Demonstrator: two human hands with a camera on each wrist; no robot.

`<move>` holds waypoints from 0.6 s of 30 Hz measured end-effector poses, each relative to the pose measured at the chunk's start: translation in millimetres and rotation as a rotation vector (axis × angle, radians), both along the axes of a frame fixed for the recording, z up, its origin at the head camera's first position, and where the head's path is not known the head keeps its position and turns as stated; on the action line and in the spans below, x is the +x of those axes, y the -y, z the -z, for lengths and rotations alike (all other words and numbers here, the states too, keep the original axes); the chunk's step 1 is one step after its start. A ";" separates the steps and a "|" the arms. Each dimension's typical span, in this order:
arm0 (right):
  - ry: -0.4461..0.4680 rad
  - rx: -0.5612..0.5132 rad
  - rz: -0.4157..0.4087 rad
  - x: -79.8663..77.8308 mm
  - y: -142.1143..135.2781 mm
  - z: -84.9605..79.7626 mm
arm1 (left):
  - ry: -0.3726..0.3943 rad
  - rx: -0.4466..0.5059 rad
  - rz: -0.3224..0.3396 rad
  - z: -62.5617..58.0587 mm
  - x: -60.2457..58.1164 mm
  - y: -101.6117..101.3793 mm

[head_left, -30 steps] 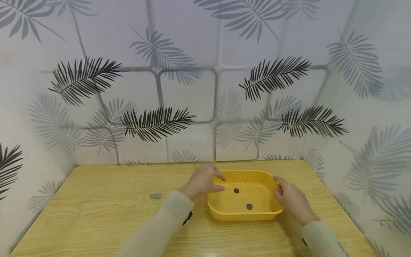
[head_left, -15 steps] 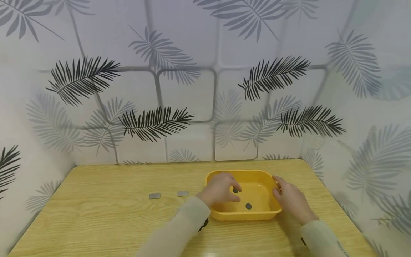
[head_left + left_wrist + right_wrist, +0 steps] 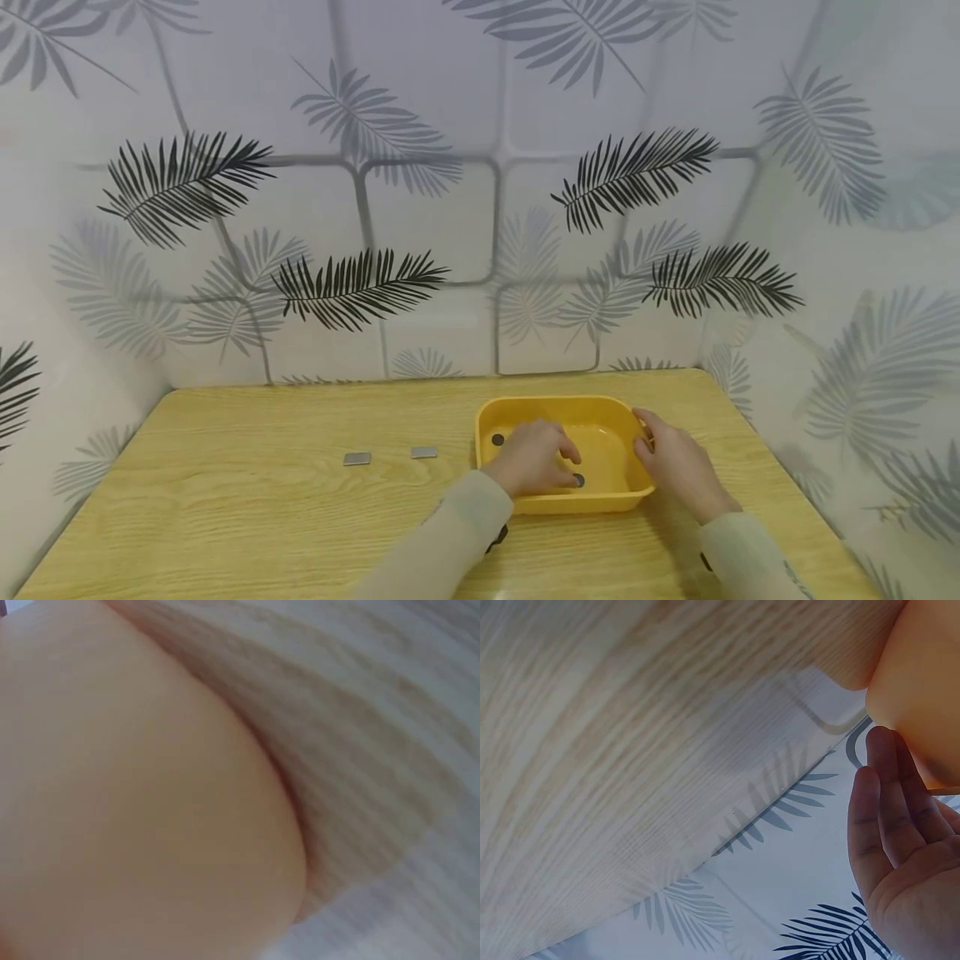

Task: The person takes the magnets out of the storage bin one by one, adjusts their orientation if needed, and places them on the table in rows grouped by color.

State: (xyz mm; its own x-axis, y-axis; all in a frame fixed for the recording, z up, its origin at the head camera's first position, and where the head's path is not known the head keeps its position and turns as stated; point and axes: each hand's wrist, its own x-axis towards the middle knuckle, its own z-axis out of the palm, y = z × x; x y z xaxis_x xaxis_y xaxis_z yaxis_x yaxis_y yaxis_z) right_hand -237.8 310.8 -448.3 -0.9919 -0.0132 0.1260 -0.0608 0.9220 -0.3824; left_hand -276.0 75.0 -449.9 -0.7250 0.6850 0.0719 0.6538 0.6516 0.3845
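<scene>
While holding the left hand [image 3: 534, 458] over the near wall of the yellow tray [image 3: 555, 505], spreading index finger and thumb well apart, tips angled to the right. Right at the thumb tip, and partly covered by it, the front dark disc [image 3: 579, 481], lying on the tray floor; cannot tell about contact. Farther back and to the left of the same hand, near the tray's left wall, the rear dark disc [image 3: 498, 439]. On the opposite side, gripping the tray's right rim with the right hand [image 3: 678, 462], thumb toward the inside and fingers laid along the outer wall. Out on the wood-grain tabletop [image 3: 225, 500], left of the tray, the nearer grey rectangle [image 3: 423, 452] and, past a gap, the farther grey rectangle [image 3: 357, 458].

As for looks: tray oblong and open-topped, with rounded corners, smooth walls, a thin rim and a slightly shiny floor. Both discs round, flat-looking and plain dark grey. Both rectangles small, flat and paler than the discs, with long edges running roughly left to right.
</scene>
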 end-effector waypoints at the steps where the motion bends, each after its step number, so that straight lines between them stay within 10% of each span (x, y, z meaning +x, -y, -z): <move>1: -0.002 0.000 -0.001 -0.1 0.2 0.0 | -0.005 -0.003 0.001 1.1 0.1 -0.9; 18: 0.011 -0.013 0.010 -0.9 -1.7 1.5 | 0.032 -0.054 -0.013 9.4 2.5 -11.4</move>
